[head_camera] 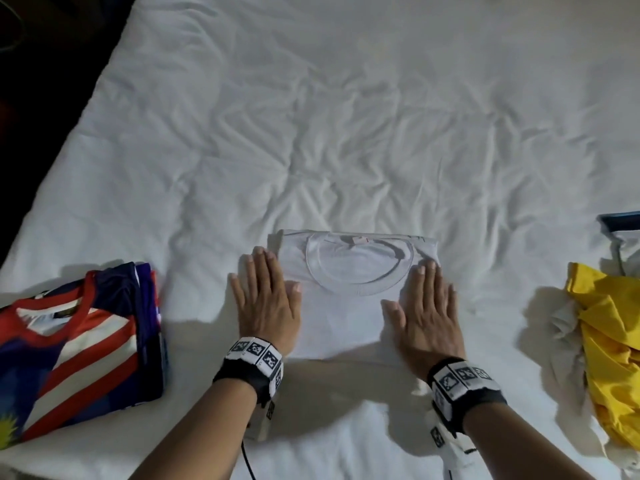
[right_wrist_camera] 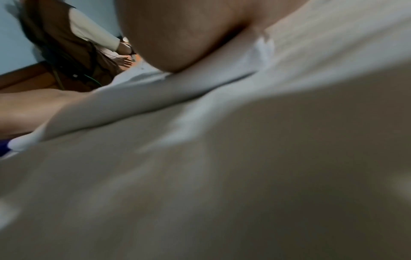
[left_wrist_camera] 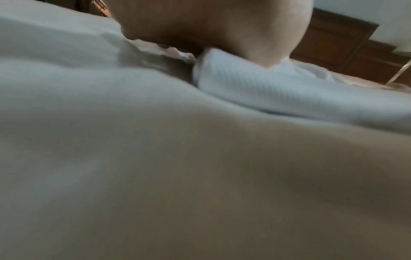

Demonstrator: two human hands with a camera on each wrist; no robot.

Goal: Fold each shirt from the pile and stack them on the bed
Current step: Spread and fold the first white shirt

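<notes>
— Both hands lie flat, fingers straight, gripping nothing: the left hand (head_camera: 265, 303) presses the left edge of the folded white shirt (head_camera: 349, 299), the right hand (head_camera: 424, 315) presses its right edge.

— Where does the shirt sit?

— Straight ahead on the bed (head_camera: 311, 133), between the hands, collar at the far side. Its long axis looks to run side to side, though only slightly; each hand is equally near its own edge.

— And the stack?

— The folded striped shirt (head_camera: 79, 344) tops a stack to the left, near the left hand. So I judge the white one must travel leftward, with the left hand leading.

— What remains?

— The pile (head_camera: 609, 341) of crumpled yellow and grey shirts lies at the right, beyond the right hand. Farther off, only rumpled sheet.
</notes>
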